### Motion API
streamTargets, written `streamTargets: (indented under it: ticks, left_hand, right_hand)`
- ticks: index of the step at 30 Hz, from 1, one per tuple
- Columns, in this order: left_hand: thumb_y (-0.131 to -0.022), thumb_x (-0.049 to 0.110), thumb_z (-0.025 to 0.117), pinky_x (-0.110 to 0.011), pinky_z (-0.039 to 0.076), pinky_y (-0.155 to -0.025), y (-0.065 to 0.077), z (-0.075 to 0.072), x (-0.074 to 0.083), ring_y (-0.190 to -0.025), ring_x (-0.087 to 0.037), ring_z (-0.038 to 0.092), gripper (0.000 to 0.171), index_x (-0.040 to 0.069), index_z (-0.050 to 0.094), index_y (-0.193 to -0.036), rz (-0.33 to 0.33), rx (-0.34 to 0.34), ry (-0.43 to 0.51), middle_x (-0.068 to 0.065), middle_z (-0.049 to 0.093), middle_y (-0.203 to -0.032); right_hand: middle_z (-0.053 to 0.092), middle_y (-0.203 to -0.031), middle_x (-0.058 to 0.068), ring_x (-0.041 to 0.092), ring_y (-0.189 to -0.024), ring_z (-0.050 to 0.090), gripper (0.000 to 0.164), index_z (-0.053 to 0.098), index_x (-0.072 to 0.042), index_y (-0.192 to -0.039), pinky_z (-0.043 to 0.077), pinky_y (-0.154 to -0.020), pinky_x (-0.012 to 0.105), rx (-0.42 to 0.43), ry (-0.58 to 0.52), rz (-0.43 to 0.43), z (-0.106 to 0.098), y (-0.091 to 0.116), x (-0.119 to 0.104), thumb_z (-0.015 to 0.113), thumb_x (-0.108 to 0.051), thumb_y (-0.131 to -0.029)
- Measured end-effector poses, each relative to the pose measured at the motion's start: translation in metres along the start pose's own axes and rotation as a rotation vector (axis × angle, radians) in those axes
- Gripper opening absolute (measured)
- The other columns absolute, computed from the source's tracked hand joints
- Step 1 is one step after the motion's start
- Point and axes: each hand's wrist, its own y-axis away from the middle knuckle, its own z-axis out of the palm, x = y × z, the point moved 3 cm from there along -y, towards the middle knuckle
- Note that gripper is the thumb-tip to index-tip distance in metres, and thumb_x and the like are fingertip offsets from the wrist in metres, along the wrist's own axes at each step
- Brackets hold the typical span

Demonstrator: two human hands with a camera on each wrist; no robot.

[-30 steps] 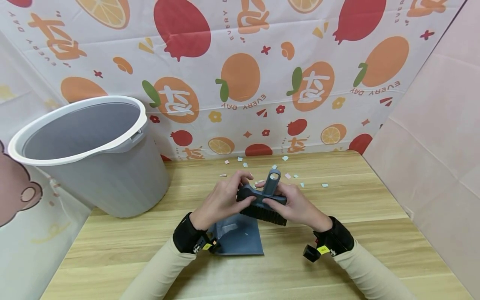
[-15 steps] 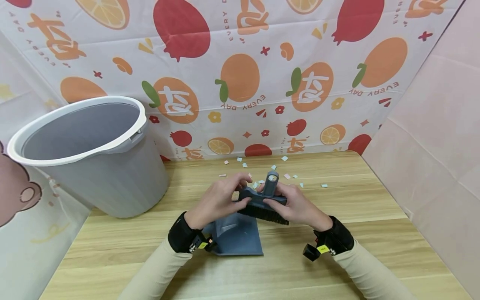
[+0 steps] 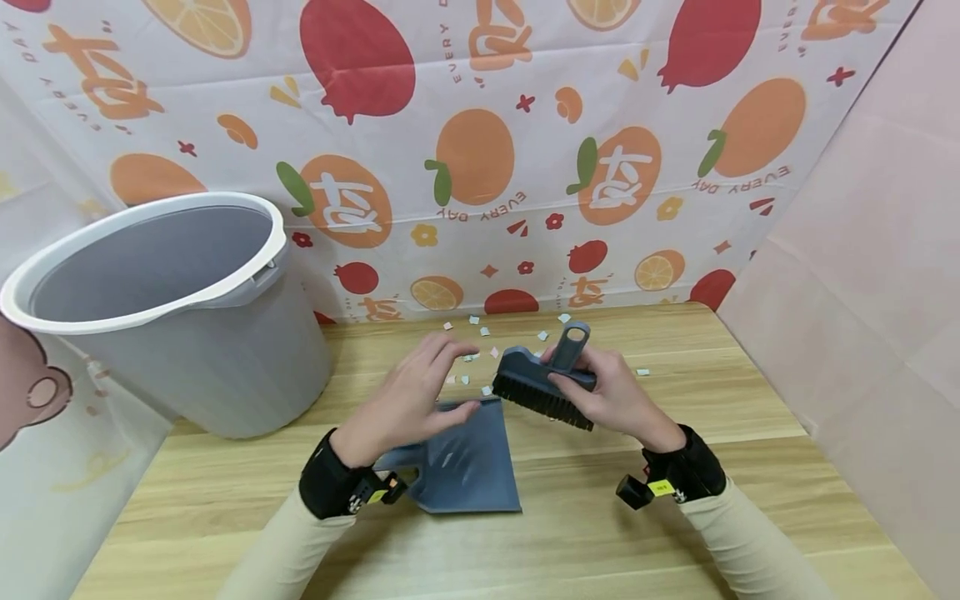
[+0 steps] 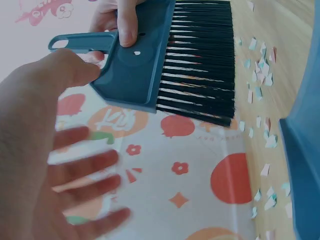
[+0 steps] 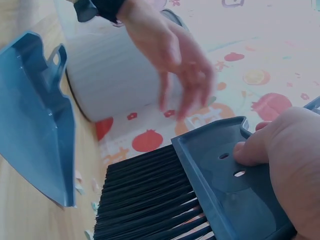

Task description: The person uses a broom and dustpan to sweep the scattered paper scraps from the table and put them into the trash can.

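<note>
A dark blue hand brush point(image 3: 536, 379) with black bristles is held in my right hand point(image 3: 611, 396), the thumb on its flat back. Its looped handle points up and away, and its bristles face down and left over the table. My left hand point(image 3: 408, 400) is off the brush, fingers spread and thumb apart, above a blue dustpan point(image 3: 472, 467). The dustpan lies on the table with its handle to the left, partly under the left hand and wrist. In the right wrist view the left hand point(image 5: 172, 60) is blurred. Paper scraps point(image 4: 262, 75) lie behind the dustpan.
A large grey bucket point(image 3: 202, 367) with a white rim stands at the back left of the wooden table point(image 3: 637, 542). Behind the table hangs a fruit-patterned cloth point(image 3: 480, 158). A pale wall covering point(image 3: 847, 275) rises along the right side.
My left hand has let go of the brush and moved left and down, over the dustpan. My right hand has carried the brush slightly right, showing more paper scraps.
</note>
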Motion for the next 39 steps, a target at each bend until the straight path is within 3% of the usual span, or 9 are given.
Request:
streamTargets:
  ticks: [7,13,16,21,25,28,31,36,39]
  left_hand:
    - [-0.094,0.044,0.086,-0.054,0.059,-0.114,0.028,-0.006,-0.005,-0.137,-0.030,0.064,0.081,0.006,0.056,-0.159,-0.089,-0.129,-0.058,-0.013,0.064,-0.152]
    - [-0.089,0.049,0.087,-0.057,0.058,-0.114,0.048,-0.011,-0.016,-0.134,-0.035,0.065,0.093,-0.001,0.053,-0.159,-0.208,-0.267,-0.095,-0.017,0.066,-0.146]
    - [-0.086,0.050,0.090,-0.055,0.060,-0.108,0.053,-0.010,-0.022,-0.125,-0.035,0.067,0.097,-0.004,0.053,-0.158,-0.297,-0.366,-0.081,-0.020,0.067,-0.140]
    - [-0.080,0.053,0.094,-0.054,0.062,-0.103,0.059,-0.006,-0.033,-0.117,-0.031,0.068,0.099,-0.003,0.057,-0.152,-0.502,-0.558,-0.019,-0.021,0.069,-0.137]
    - [-0.077,0.050,0.096,-0.046,0.061,-0.092,0.064,-0.001,-0.040,-0.103,-0.024,0.067,0.088,-0.001,0.063,-0.141,-0.612,-0.669,0.012,-0.014,0.072,-0.123]
    - [-0.078,0.048,0.094,-0.036,0.054,-0.077,0.066,0.005,-0.046,-0.089,-0.020,0.062,0.068,0.004,0.069,-0.125,-0.650,-0.724,0.018,-0.006,0.070,-0.103]
    - [-0.080,0.046,0.092,-0.031,0.045,-0.070,0.068,0.012,-0.050,-0.081,-0.018,0.058,0.053,0.009,0.072,-0.112,-0.682,-0.762,0.029,-0.001,0.064,-0.091]
    - [-0.081,0.042,0.086,-0.030,0.043,-0.068,0.070,0.022,-0.049,-0.077,-0.016,0.056,0.035,0.014,0.071,-0.095,-0.655,-0.774,0.045,0.003,0.060,-0.083]
    - [-0.081,0.039,0.082,-0.031,0.037,-0.064,0.072,0.033,-0.050,-0.069,-0.016,0.050,0.031,0.016,0.062,-0.079,-0.617,-0.774,0.077,0.005,0.050,-0.074]
  right_hand:
    - [0.083,-0.114,0.021,0.013,-0.100,0.083,0.036,0.072,0.000,-0.123,0.060,-0.089,0.012,0.024,0.013,0.040,-0.004,-0.001,0.001,0.077,0.018,-0.093]
    - [0.082,-0.115,0.020,0.012,-0.102,0.083,0.035,0.071,0.000,-0.125,0.060,-0.089,0.014,0.019,0.011,0.062,-0.005,0.001,0.001,0.077,0.016,-0.094]
    - [0.082,-0.116,0.021,0.018,-0.102,0.084,0.035,0.071,0.000,-0.126,0.061,-0.091,0.014,0.027,0.010,0.081,-0.006,0.002,0.001,0.076,0.016,-0.095]
    - [0.082,-0.116,0.022,0.024,-0.102,0.085,0.034,0.071,0.001,-0.125,0.061,-0.091,0.015,0.026,0.017,0.093,-0.007,0.002,0.001,0.076,0.016,-0.095]
    - [0.081,-0.116,0.023,0.026,-0.101,0.085,0.034,0.070,0.001,-0.125,0.062,-0.091,0.016,0.024,0.016,0.085,-0.007,0.000,0.000,0.076,0.016,-0.095]
    - [0.081,-0.117,0.022,0.029,-0.101,0.085,0.034,0.070,0.000,-0.126,0.062,-0.092,0.017,0.012,0.008,0.095,-0.005,-0.001,0.000,0.076,0.015,-0.096]
    - [0.081,-0.118,0.021,0.032,-0.101,0.085,0.033,0.070,-0.001,-0.126,0.063,-0.092,0.019,-0.005,0.011,0.101,-0.004,0.000,0.000,0.076,0.014,-0.097]
    - [0.080,-0.117,0.020,0.029,-0.103,0.085,0.033,0.070,-0.002,-0.125,0.064,-0.091,0.020,0.004,0.017,0.091,-0.004,0.001,-0.001,0.076,0.014,-0.097]
    - [0.080,-0.115,0.020,0.020,-0.103,0.083,0.033,0.070,-0.001,-0.123,0.061,-0.090,0.017,0.018,0.019,0.082,-0.004,0.001,0.000,0.075,0.016,-0.096]
